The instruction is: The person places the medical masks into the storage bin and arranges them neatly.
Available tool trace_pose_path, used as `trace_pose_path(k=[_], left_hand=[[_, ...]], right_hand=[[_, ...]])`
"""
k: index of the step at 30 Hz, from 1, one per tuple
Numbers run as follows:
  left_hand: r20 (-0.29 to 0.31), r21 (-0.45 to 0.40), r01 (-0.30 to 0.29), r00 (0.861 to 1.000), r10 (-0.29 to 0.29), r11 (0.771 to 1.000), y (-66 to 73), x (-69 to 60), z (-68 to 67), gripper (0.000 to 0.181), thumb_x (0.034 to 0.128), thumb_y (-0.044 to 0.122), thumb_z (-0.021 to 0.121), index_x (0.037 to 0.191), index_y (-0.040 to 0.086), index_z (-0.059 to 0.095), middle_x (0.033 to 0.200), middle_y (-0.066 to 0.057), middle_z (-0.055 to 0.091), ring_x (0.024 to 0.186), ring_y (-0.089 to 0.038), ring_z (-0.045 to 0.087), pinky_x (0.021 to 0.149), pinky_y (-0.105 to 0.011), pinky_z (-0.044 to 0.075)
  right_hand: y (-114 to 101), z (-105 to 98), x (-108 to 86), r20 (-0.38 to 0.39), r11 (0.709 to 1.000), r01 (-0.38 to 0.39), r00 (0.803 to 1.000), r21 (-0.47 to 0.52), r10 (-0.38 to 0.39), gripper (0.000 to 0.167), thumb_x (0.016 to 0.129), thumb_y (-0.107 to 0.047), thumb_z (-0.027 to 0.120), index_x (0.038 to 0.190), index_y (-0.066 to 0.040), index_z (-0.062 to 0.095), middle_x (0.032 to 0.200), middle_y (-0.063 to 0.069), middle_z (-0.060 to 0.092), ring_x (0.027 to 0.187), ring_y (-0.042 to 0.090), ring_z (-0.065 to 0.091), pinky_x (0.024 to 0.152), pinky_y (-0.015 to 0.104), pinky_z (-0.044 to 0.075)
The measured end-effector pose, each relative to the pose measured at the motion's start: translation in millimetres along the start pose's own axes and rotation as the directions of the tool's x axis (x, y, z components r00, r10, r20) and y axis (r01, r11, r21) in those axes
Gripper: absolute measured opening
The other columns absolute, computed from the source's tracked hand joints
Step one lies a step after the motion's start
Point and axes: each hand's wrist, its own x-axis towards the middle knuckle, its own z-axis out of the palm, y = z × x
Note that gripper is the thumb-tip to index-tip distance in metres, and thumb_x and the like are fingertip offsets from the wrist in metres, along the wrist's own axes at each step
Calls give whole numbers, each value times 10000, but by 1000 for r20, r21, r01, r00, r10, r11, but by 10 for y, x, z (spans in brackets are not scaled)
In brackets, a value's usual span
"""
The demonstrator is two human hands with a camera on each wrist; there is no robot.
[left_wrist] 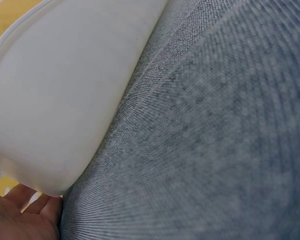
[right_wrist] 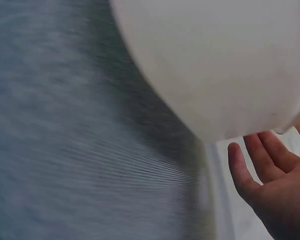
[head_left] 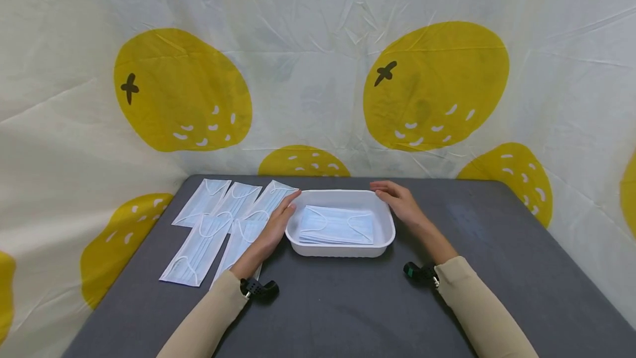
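A white plastic tray (head_left: 339, 251) stands on the dark table, with a small pile of light blue face masks (head_left: 338, 226) lying in it. My left hand (head_left: 275, 228) rests along the tray's left side, fingers extended toward its far corner. At the far right corner is my right hand (head_left: 403, 203), its fingers reaching behind the rim. In the right wrist view those fingers (right_wrist: 262, 160) are spread and slightly bent beside the tray wall. The left wrist view shows the left fingers (left_wrist: 37, 202) against the tray's end, partly hidden by it.
Several more face masks (head_left: 196, 250) lie flat and overlapping at the table's left, partly under the left forearm. The grey cloth-covered table (head_left: 343, 308) ends at a curtain (head_left: 308, 87) printed with yellow fruit. A black wrist device (head_left: 419, 272) sits on each wrist.
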Motion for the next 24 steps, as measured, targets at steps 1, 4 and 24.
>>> trace_pose_path(k=[1, 4, 24], left_hand=[[2, -3, 1, 1000, -1, 1000, -1, -1, -1, 477, 1131, 323, 351, 1605, 272, 379, 1708, -15, 287, 1608, -256, 188, 1307, -569, 84], [6, -7, 2, 1000, -2, 1000, 0, -2, -3, 477, 1130, 325, 356, 1603, 273, 382, 1708, -16, 285, 1609, -255, 186, 1307, -570, 80], [-1, -3, 22, 1000, -22, 1000, 35, -4, -3, 476, 1131, 310, 354, 1604, 271, 384, 1705, -13, 296, 1609, -251, 189, 1309, -561, 82]], right_hand=[[11, 20, -4, 8, 1000, -8, 1000, 6, 8, 417, 1077, -233, 553, 1426, -8, 586, 1447, 245, 596, 1305, 297, 571, 1011, 256, 458], [40, 66, -21, 18, 999, -33, 999, 22, 33, 411, 1078, -235, 547, 1429, -25, 592, 1464, 242, 577, 1333, 362, 543, 1100, 404, 430], [140, 188, -82, 125, 941, -98, 990, 323, 60, 448, 1134, -157, 326, 1550, -48, 453, 1630, 169, 407, 1441, 362, 453, 992, 186, 492]])
